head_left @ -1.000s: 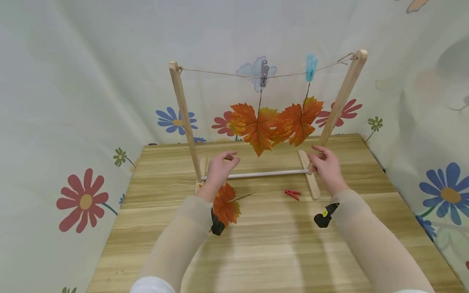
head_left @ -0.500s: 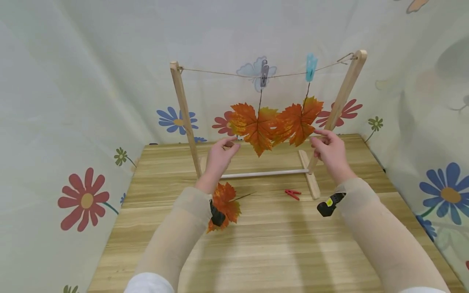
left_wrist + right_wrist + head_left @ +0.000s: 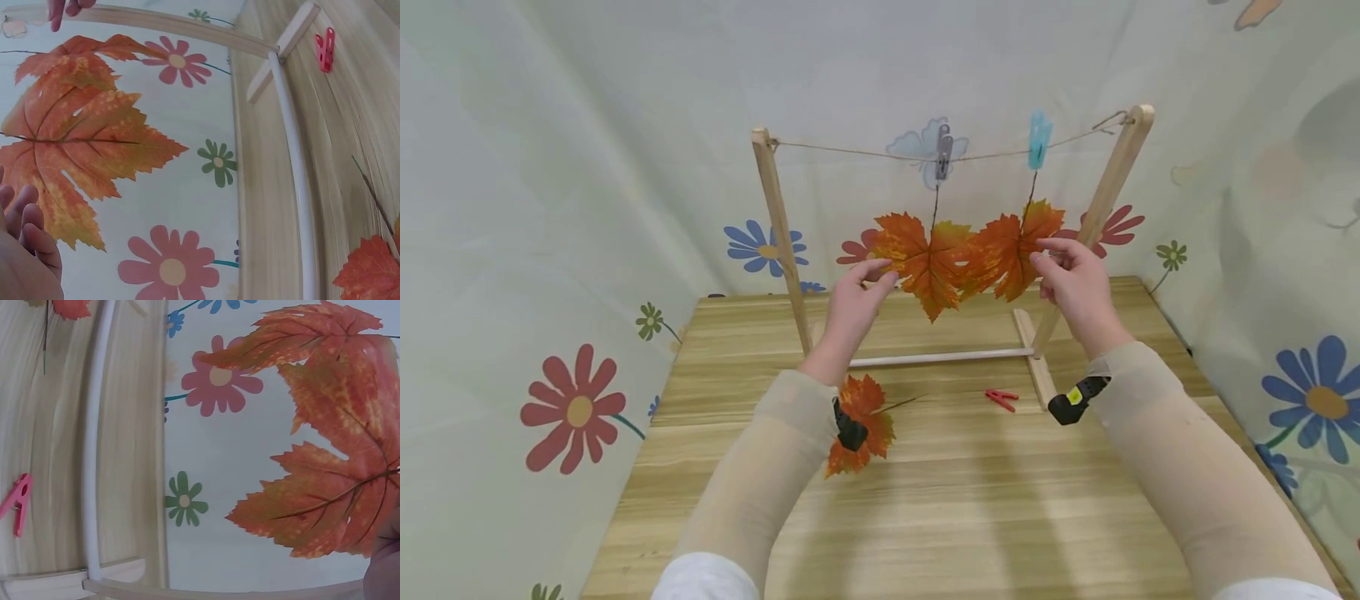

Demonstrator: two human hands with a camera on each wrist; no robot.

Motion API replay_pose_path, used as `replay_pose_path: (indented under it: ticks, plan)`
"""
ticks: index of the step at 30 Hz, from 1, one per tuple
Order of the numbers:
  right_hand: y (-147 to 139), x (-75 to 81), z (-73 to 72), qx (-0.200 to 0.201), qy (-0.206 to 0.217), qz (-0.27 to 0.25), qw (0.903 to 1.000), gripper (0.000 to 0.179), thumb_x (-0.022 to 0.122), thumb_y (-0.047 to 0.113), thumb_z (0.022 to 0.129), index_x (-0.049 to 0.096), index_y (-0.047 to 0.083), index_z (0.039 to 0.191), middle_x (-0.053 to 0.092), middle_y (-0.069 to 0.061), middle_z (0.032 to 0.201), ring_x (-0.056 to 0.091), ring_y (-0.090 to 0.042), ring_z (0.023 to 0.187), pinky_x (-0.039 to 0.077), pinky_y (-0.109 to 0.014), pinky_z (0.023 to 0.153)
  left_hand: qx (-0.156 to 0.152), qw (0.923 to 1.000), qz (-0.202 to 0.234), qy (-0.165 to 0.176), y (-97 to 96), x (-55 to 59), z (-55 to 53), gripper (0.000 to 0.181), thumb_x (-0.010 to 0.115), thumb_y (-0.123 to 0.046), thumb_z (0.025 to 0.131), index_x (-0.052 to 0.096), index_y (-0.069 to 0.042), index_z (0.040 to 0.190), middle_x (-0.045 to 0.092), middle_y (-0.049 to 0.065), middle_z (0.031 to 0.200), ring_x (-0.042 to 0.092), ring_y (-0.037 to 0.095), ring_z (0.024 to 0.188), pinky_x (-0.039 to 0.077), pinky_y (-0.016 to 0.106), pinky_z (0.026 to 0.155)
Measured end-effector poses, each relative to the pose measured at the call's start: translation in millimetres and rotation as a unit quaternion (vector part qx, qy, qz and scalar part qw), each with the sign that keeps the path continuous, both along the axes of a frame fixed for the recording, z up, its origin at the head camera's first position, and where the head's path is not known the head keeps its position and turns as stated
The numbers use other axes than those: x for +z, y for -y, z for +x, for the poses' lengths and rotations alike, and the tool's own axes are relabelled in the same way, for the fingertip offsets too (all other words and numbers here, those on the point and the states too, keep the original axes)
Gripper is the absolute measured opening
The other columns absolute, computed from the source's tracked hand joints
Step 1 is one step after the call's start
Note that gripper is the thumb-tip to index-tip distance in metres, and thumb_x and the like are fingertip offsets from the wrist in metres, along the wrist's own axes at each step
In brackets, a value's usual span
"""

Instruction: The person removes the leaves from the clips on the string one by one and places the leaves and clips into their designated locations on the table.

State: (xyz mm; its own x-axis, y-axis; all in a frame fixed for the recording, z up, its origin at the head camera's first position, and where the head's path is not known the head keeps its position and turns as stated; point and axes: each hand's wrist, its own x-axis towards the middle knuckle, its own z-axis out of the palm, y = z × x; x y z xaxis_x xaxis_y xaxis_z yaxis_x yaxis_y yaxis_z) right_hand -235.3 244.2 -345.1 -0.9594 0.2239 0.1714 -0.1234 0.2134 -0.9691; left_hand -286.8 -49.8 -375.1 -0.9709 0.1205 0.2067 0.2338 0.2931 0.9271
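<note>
Two orange maple leaves hang by their stems from a string: the left leaf under a grey clothespin, the right leaf under a blue clothespin. Beside the left leaf's edge is my left hand, its thumb and forefinger apart with nothing between them. My right hand is raised at the right leaf, fingertips overlapping its edge in the head view. In the right wrist view only part of the right hand shows, low at the right border.
Wooden posts and a white crossbar form the frame. On the wooden table lie a red clothespin and a third maple leaf, partly covered by my left wrist and its camera. Behind stands a flower-printed curtain.
Both hands have risen from near the crossbar to the height of the hanging leaves. The leaves, clothespins and frame stay in place.
</note>
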Motion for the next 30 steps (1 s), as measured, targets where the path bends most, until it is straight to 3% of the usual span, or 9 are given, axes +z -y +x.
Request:
replay_pose_path:
  ticks: [5,13,20,25,30]
  plan:
    - [3.4,9.6,-3.0,-0.001,-0.004,0.009,0.9999,0.037,0.063,0.027,0.091,0.059,0.008,0.122,0.052,-0.011,0.082,0.047,-0.016,0.058,0.044,-0.021,0.052,0.002,0.9998,0.02,0.003,-4.1,3.6,1.0,0.035,0.064,-0.039,0.088,0.065,-0.022,0.12,0.058,0.001,0.096,0.046,0.015,0.056,0.043,0.027,0.052]
    - [11.0,27.9,-9.9,-0.001,-0.012,0.012,0.9999,0.038,0.064,0.029,0.09,0.061,0.009,0.121,0.053,-0.012,0.086,0.047,-0.015,0.06,0.044,-0.021,0.053,-0.017,0.9989,0.042,-0.01,-12.4,21.2,-0.7,0.036,0.066,-0.037,0.087,0.064,-0.022,0.119,0.061,0.0,0.099,0.056,0.017,0.076,0.045,0.028,0.057]
    - [20.0,47.8,-14.0,0.015,-0.016,0.024,0.9995,0.04,0.063,0.034,0.089,0.06,0.015,0.124,0.052,-0.009,0.085,0.048,-0.018,0.065,0.045,-0.021,0.057,-0.018,0.9991,0.007,-0.037,-19.9,40.1,-4.3,0.036,0.065,-0.035,0.088,0.063,-0.023,0.121,0.061,-0.004,0.102,0.049,0.021,0.061,0.044,0.028,0.055]
    - [29.8,64.8,-17.1,0.031,-0.028,0.024,0.9988,0.041,0.064,0.036,0.088,0.06,0.018,0.125,0.051,-0.012,0.084,0.047,-0.02,0.065,0.044,-0.026,0.058,-0.022,0.9981,-0.009,-0.057,-27.3,51.0,-6.2,0.034,0.065,-0.033,0.088,0.064,-0.022,0.12,0.063,-0.007,0.1,0.05,0.018,0.068,0.039,0.027,0.054]
    - [36.6,79.4,-19.6,0.046,-0.027,0.02,0.9984,0.041,0.065,0.035,0.087,0.059,0.019,0.125,0.053,-0.011,0.086,0.047,-0.019,0.064,0.043,-0.027,0.057,-0.025,0.9981,-0.004,-0.056,-34.6,56.5,-7.3,0.033,0.066,-0.031,0.088,0.065,-0.022,0.119,0.064,-0.008,0.1,0.055,0.012,0.079,0.044,0.026,0.061]
